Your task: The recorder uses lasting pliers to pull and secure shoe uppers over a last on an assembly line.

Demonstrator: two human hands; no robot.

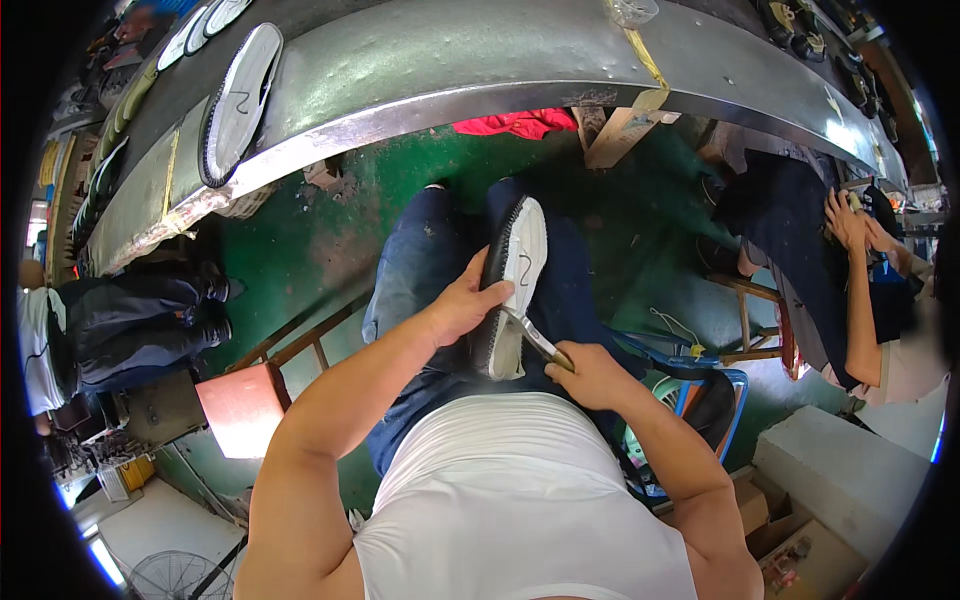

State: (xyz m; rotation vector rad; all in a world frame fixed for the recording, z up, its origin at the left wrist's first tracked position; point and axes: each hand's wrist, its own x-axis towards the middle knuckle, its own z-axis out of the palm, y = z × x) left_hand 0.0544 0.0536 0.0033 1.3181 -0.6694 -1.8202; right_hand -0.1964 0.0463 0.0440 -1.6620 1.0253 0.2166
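Note:
Over my lap a dark shoe upper on a last point(528, 245) lies sole side up, its pale underside edged with a black gathered rim and marked with a curved dark line. My left hand point(470, 305) grips it around the middle, thumb pressed on the underside. My right hand point(592, 376) is closed around the handle of metal pincers point(534, 334), whose silver head touches the underside near its lower part. My palm hides most of the handle, and the jaws are too small to make out clearly.
A metal-topped bench point(430, 65) curves across the front, bearing another lasted shoe point(240, 105) at left. Red cloth point(515, 123) lies beneath it. A red stool point(243, 408) stands left, a blue-framed chair point(738, 405) right. Co-workers sit on both sides; cardboard boxes point(765, 510) are at lower right.

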